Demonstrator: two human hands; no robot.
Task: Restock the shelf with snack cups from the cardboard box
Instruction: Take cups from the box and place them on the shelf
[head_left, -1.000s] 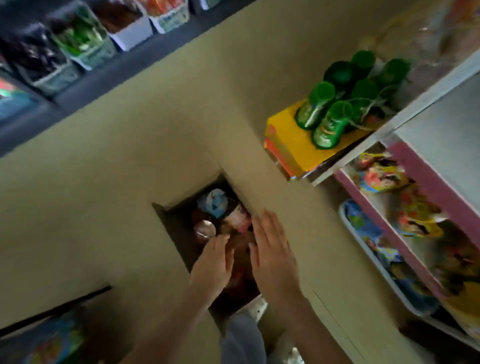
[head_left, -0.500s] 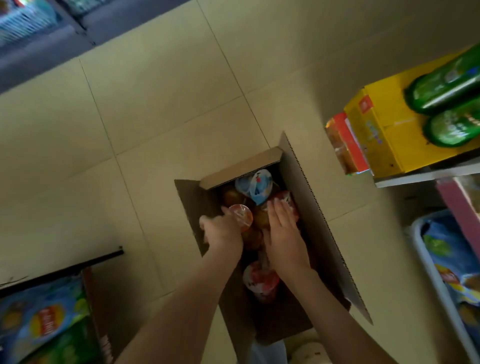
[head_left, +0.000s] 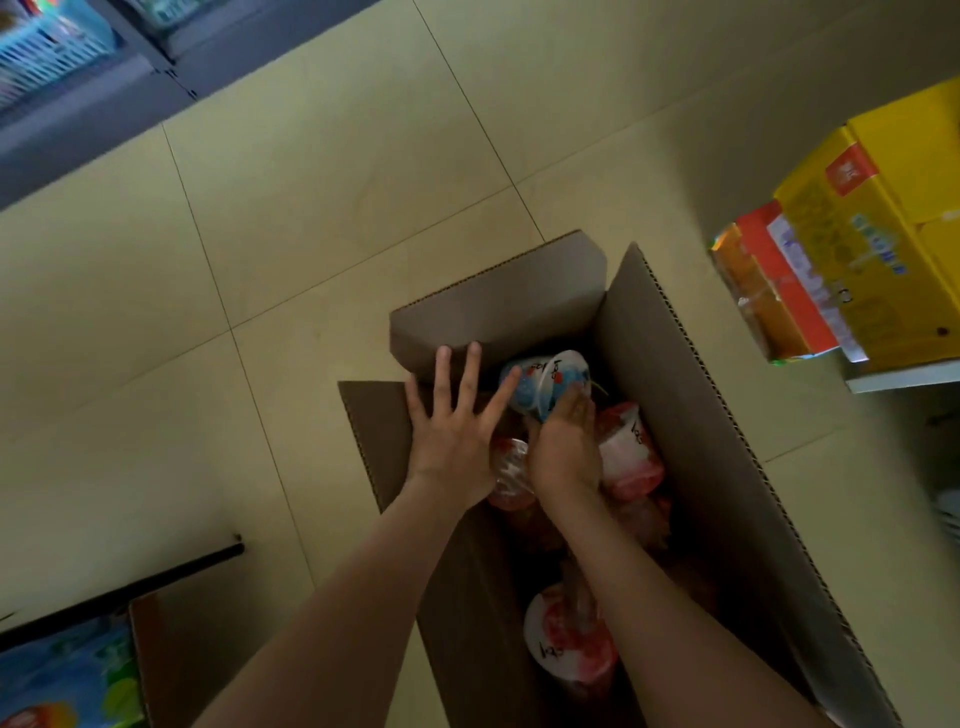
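An open cardboard box (head_left: 691, 415) stands on the tiled floor and holds several snack cups. My right hand (head_left: 563, 447) is inside the box, closed around a blue-and-white snack cup (head_left: 556, 382) lying on its side at the far end. My left hand (head_left: 454, 415) is spread flat with fingers apart over the box's left edge, its fingertips at the far flap and beside the blue cup. Red-and-white cups (head_left: 626, 452) lie right of my right hand, and another red cup (head_left: 566, 644) lies at the near end.
A white shelf edge (head_left: 904, 376) at the right carries yellow and orange product boxes (head_left: 852, 260). A second carton with colourful packs (head_left: 67, 670) sits at the lower left. Blue baskets (head_left: 47, 47) line a dark shelf at the top left.
The view has dropped closer to the box. My left hand has opened and moved to the box's left edge. My right hand has reached to the far end and closed on the blue cup.
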